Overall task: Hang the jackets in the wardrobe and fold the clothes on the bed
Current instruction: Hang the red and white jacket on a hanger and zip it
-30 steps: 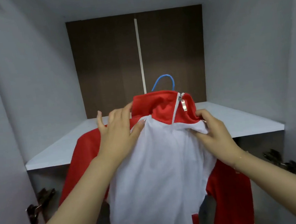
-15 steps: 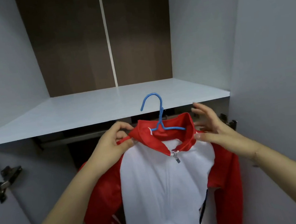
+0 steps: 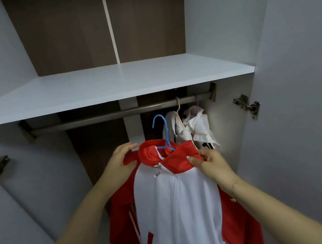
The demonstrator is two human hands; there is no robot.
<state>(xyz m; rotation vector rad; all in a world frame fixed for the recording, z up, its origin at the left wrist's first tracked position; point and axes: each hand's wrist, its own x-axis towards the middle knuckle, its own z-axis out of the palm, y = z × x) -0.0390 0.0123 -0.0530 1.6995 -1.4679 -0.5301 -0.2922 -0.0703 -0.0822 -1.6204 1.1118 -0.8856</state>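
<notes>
A red and white zip jacket hangs on a blue hanger that I hold up inside the open wardrobe. My left hand grips the jacket's left shoulder by the red collar. My right hand pinches the right side of the collar. The hanger's hook sits below the metal rail and is not over it. The jacket's lower part runs out of the frame.
Two light garments hang on the rail at its right end, just behind the jacket. A white shelf lies above the rail. Open doors with metal hinges stand on both sides.
The jacket has come down from shelf height to below the rail. The view has tilted down, bringing the rail and hung garments into sight. My right hand has closed on the collar.
</notes>
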